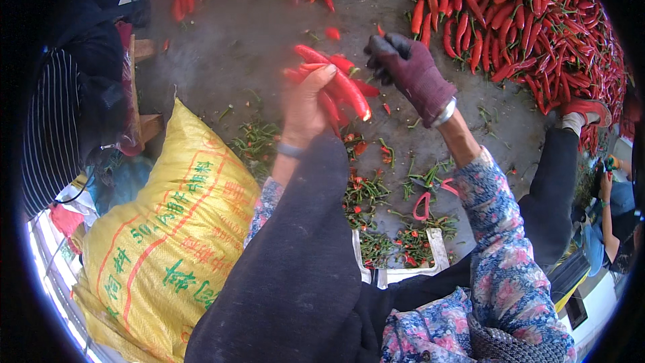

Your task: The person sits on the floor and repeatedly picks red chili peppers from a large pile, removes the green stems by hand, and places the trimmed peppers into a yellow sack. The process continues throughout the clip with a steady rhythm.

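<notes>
My bare left hand (304, 111) is closed around a bunch of red chilli peppers (350, 92), with the thumb across the top. One pepper in the bunch shows a pale cut or stemless end. Beside the bunch, to its right, is my right hand (405, 68) in a maroon knitted glove with dark-coated fingers. Its fingers are curled and slightly blurred; whether anything is pinched between them cannot be made out. Scissors with pink handles (422, 205) lie on the floor below, among green pepper stems (372, 191).
A large heap of red chillies (524, 25) covers the upper right floor. A full yellow woven sack (171, 227) stands left of my leg. A white plastic frame (439, 249) surrounds stem scraps between my legs. People sit nearby, one in striped clothing (50, 131), another at far right (612, 222).
</notes>
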`<state>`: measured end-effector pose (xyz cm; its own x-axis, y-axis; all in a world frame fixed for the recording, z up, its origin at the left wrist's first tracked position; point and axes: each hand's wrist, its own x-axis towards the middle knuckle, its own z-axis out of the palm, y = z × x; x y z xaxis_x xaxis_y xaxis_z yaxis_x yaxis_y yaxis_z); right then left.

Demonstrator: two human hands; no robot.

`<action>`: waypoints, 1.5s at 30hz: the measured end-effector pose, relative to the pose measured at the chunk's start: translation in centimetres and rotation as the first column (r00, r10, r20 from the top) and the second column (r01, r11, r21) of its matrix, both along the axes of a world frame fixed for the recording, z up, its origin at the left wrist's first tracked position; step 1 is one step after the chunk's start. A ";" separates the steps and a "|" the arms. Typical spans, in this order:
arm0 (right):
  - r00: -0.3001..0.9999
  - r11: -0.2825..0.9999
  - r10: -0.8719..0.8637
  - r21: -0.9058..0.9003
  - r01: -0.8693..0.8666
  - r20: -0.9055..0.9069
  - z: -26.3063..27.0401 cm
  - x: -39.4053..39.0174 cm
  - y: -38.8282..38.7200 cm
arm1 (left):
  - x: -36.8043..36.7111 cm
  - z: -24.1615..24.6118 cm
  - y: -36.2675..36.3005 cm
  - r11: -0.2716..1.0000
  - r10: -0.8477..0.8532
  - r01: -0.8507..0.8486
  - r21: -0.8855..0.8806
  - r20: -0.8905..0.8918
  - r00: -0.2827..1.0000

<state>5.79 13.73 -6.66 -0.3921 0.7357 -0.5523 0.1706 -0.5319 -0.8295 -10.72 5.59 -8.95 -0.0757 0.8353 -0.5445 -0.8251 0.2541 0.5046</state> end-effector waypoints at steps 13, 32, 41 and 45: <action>0.824 0.827 0.557 -0.157 -0.539 0.106 1.0 0.9 0.8 | 0.7 2.1 0.5 0.971 -0.146 0.238 -0.010 -0.815 0.560; 0.962 0.668 0.052 0.707 -0.234 0.270 0.3 0.4 -4.7 | -1.8 -2.0 -0.2 0.963 0.266 -0.243 -0.113 0.296 0.917; 0.941 0.933 0.292 0.166 -0.320 0.171 1.8 -0.6 -3.2 | -1.9 -1.0 -0.8 0.992 0.126 -0.128 0.000 0.178 0.976; 0.983 0.977 0.063 -0.189 -0.096 -0.175 2.6 -0.7 -3.2 | -2.5 -2.3 -0.7 0.981 0.192 -0.193 -0.033 0.352 0.916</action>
